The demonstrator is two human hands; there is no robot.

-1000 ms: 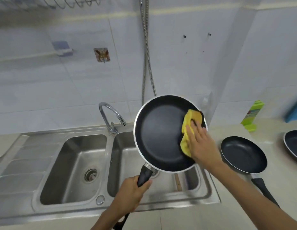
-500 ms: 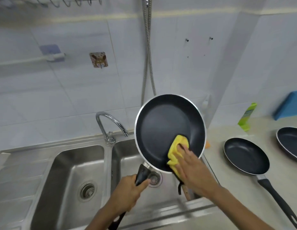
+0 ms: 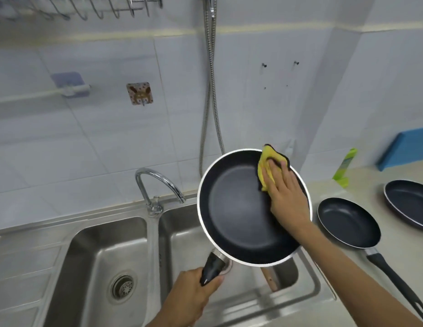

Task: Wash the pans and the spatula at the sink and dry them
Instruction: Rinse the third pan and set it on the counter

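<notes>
Head camera, and the large pan (image 3: 238,208) is front and centre, held up in the air over the right basin of the sink (image 3: 87,256), tilted so its dark inside faces the viewer. The left hand (image 3: 189,300) has it by the black handle (image 3: 211,270), fingers and thumb curled tight around the grip. The right hand (image 3: 286,197) is inside the pan at the upper right, near the rim, with its fingers (image 3: 275,171) laid out straight and close together, pressing a yellow cloth (image 3: 267,166) flat against the coating. A dark edge of the cloth peeks over the rim.

Below the pan, a wooden handle (image 3: 269,278) juts out in the right basin; what it belongs to is hidden. The chrome faucet (image 3: 156,185) stands at the back between the two basins, its spout curving towards the pan, and the left basin shows its drain (image 3: 122,286).

Out on the counter (image 3: 347,274) to the right, a small pan (image 3: 347,223) sits flat, its handle pointing towards the viewer, and a third pan (image 3: 411,204) lies just beyond it, cut off by the frame edge. Behind them, a green box (image 3: 345,168) and a blue object (image 3: 404,149) stand by the tiled wall. A metal hose (image 3: 211,90) hangs down the wall behind the pan, and a wire rack (image 3: 99,8) runs across the top.
</notes>
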